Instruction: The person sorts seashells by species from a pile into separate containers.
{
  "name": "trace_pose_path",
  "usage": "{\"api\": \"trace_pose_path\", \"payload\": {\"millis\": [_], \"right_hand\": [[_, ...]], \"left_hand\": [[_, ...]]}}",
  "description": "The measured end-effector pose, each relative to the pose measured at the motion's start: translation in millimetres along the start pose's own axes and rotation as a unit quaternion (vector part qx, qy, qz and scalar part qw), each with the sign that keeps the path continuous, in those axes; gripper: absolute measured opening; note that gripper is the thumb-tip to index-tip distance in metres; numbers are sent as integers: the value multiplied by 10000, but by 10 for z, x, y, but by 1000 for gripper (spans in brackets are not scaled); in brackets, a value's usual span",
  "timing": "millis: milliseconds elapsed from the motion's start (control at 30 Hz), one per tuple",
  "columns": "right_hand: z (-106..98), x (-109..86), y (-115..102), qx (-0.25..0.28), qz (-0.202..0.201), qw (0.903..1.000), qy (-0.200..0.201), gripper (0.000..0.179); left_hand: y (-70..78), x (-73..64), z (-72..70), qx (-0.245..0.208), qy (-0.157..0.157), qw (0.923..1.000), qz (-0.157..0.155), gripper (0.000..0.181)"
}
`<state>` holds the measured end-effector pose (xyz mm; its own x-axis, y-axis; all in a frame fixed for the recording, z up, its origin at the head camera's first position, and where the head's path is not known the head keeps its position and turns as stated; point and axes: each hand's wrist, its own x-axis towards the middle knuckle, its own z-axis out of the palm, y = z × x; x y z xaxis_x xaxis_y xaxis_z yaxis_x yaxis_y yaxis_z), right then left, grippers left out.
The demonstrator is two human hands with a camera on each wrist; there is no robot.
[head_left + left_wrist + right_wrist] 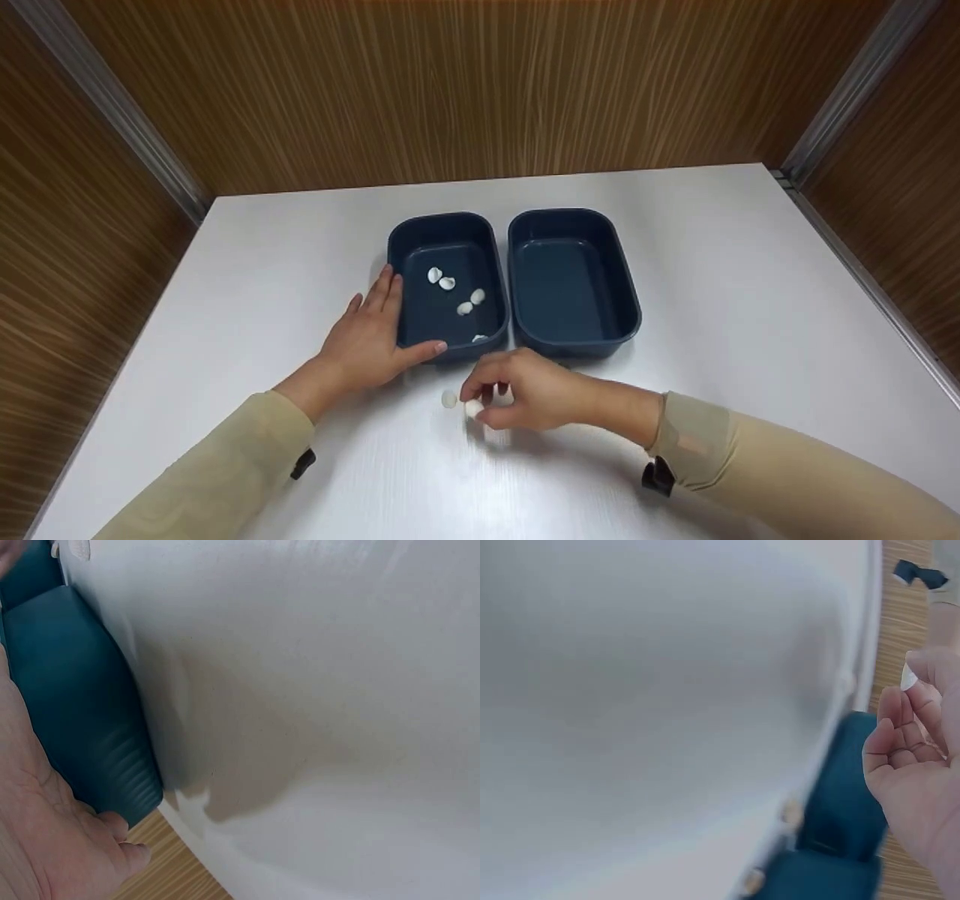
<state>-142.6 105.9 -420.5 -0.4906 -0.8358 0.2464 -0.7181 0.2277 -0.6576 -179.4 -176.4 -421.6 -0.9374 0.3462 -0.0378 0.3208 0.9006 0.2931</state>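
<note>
My right hand [536, 390] pinches a small white shell [473, 408] between thumb and bent fingers, low over the table in front of the two bins. The same shell [908, 678] shows as a white tip at the fingertips in the right wrist view. Just left of it, another pale shell [449, 399] lies on the table. My left hand [367, 341] rests against the left dark blue bin [450, 219], fingers extended along its left side and thumb over the near rim. Inside that bin several white shells [465, 308] lie scattered on the floor.
A matching dark blue bin [574, 285] stands close beside the first, on its right. Both sit on a white table [300, 247] with wood-grain panels [480, 90] behind and at the sides. Blurred small pale things [791, 811] appear beside the bins in the right wrist view.
</note>
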Motion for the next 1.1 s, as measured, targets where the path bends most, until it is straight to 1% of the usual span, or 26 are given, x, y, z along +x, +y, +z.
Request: {"api": "trace_pose_path", "payload": {"millis": [67, 167, 333, 400, 533, 667, 867, 967, 1100], "right_hand": [[-92, 19, -55, -50, -88, 9999, 40, 22], [-246, 52, -132, -124, -94, 9998, 156, 22], [-526, 145, -215, -120, -45, 9987, 499, 20], [-644, 202, -226, -176, -89, 9976, 667, 20], [-872, 330, -228, -460, -178, 9940, 972, 20], [-1050, 452, -208, -661, -34, 9910, 1163, 20], [-1198, 632, -100, -697, 597, 9872, 1307, 24], [-1218, 727, 1, -603, 743, 9855, 1403, 24], [-1194, 831, 168, -475, 897, 9827, 1552, 23]], "left_hand": [[3, -1, 1, 5, 15, 10000, 7, 133], [10, -3, 2, -20, 29, 10000, 22, 133], [15, 1, 0, -37, 23, 10000, 62, 132], [17, 7, -4, -31, 20, 10000, 69, 133], [26, 14, -8, -45, -28, 10000, 59, 133], [32, 12, -5, -83, -80, 9999, 25, 134], [23, 15, -17, -104, -147, 9998, -46, 134], [23, 16, -23, -98, -187, 9997, -82, 133], [25, 25, -16, -135, -197, 9997, -92, 130]]}}
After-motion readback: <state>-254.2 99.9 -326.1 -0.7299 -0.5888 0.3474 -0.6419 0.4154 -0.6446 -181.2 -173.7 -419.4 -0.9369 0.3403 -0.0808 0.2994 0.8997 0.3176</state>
